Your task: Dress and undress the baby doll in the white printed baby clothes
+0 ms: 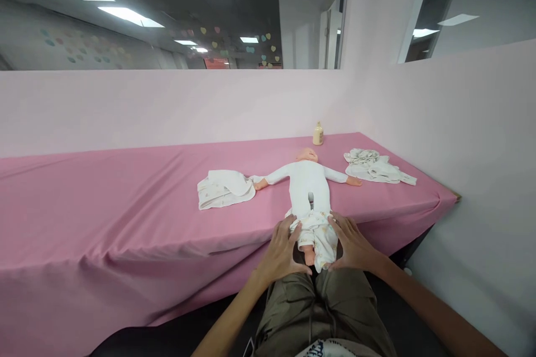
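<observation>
A baby doll [310, 178] lies on its back with arms spread, dressed in a white bodysuit, its feet toward me. Patterned white baby trousers [318, 231] are bunched round its lower legs. One bare foot [309, 255] sticks out of a trouser leg; the other foot is covered by cloth. My left hand [281, 248] curves round the left side of the trousers, fingertips on the upper edge, thumb low near the bare foot. On the opposite side, my right hand [354, 242] grips the trousers, with its thumb by the covered trouser leg.
A folded patterned white cloth [226, 189] lies left of the doll, by its hand. White baby clothes [372, 166] are heaped on the right. A cream bottle [318, 134] stands at the back. The pink-covered table [125, 195] meets walls behind and right.
</observation>
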The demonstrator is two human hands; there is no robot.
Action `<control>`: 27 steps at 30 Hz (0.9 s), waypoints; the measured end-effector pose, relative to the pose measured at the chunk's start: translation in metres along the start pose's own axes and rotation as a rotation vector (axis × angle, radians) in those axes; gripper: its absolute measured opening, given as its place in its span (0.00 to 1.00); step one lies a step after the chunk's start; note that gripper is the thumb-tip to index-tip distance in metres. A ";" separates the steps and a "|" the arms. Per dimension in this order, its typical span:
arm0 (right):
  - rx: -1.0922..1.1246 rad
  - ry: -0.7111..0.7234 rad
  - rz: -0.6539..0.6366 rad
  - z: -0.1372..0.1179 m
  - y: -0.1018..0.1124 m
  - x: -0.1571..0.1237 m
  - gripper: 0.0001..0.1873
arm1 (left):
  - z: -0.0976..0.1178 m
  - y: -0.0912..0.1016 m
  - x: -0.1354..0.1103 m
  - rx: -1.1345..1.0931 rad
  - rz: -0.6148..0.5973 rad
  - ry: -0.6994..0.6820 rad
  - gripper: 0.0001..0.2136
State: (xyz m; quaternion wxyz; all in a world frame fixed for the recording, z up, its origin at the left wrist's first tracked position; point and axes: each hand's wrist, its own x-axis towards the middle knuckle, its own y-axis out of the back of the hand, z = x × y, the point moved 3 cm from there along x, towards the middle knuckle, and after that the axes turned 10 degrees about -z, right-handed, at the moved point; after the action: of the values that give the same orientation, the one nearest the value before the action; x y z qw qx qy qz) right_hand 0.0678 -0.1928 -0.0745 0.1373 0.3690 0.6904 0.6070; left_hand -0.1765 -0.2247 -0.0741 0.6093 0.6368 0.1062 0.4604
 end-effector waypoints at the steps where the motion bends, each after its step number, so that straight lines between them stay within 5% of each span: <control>1: -0.021 -0.002 0.041 -0.002 -0.005 0.000 0.64 | 0.001 -0.002 0.001 0.029 0.028 -0.011 0.56; 9: 0.050 -0.066 0.181 -0.010 -0.022 -0.001 0.61 | 0.006 -0.011 0.005 -0.044 0.110 0.082 0.52; 20: 0.524 -0.227 0.092 -0.012 -0.013 -0.007 0.58 | 0.014 -0.003 0.000 -0.139 0.174 0.191 0.47; 27: 0.784 -0.326 0.077 -0.035 0.003 -0.013 0.40 | 0.033 0.012 -0.001 -0.272 0.107 0.449 0.37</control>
State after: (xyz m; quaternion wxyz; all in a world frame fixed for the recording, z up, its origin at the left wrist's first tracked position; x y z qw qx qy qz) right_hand 0.0552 -0.2269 -0.0674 0.0711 0.5099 0.8238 0.2371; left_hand -0.1586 -0.2504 -0.0590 0.6253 0.4355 0.1421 0.6318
